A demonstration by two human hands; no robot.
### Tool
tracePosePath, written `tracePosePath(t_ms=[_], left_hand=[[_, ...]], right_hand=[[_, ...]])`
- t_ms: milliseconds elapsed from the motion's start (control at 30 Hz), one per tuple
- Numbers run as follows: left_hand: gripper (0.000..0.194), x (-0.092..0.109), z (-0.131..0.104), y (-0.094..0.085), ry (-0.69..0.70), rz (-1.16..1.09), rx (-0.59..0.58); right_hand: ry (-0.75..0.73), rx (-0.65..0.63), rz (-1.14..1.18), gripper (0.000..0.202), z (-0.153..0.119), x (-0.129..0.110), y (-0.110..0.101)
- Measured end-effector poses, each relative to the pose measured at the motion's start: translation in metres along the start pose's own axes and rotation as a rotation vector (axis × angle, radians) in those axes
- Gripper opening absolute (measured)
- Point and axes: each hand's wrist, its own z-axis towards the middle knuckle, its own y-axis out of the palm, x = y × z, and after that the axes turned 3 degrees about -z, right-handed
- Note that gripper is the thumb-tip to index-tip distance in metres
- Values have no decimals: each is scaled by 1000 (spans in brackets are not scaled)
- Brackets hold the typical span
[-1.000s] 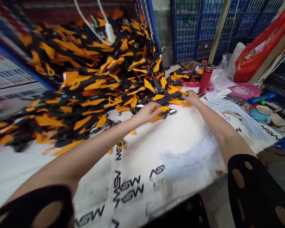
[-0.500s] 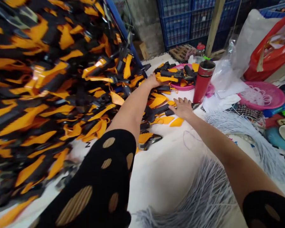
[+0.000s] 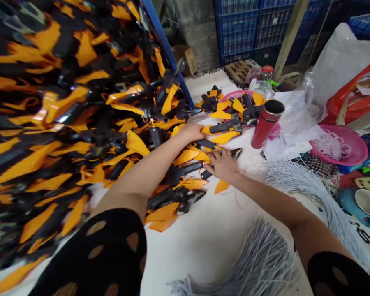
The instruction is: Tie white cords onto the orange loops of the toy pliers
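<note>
Plier-like tools with black handles and orange pieces lie in a loose group on the white surface. My left hand (image 3: 193,131) rests against the far side of this group, its fingers mostly hidden. Over the near side lies my right hand (image 3: 223,164), palm down with fingers spread, touching black handles. A pointed metal jaw (image 3: 236,153) sticks out beyond its fingers. Closer to me is another plier-like tool (image 3: 188,200) with dark jaws, beside orange pieces (image 3: 164,213). More of these tools lie in and around a pink basket (image 3: 234,94) behind my hands.
A large heap of similar tools (image 3: 64,144) fills the left side, by a blue frame edge (image 3: 169,53). An uncapped red tumbler (image 3: 267,125) stands right of the basket. Bundles of grey ties (image 3: 265,255), a pink bowl (image 3: 357,152) and a mug (image 3: 368,202) are on the right.
Both hands have come nearer to me and slightly left, and the tools between them have shifted the same way. The view has also tilted a little.
</note>
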Motion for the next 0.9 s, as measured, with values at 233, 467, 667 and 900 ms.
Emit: tracePosePath(t_ms=[233, 467, 667, 900], left_hand=[[44, -1, -81, 11, 105, 100, -23], [37, -3, -152, 20, 223, 71, 4], [40, 0, -194, 21, 211, -43, -39], [53, -49, -266, 44, -28, -76, -102]], right_hand=[[-229, -93, 115, 54, -27, -30, 4], [-762, 47, 227, 39, -51, -25, 18], [-953, 115, 180, 42, -67, -44, 30], [-1271, 80, 165, 44, -45, -96, 35]])
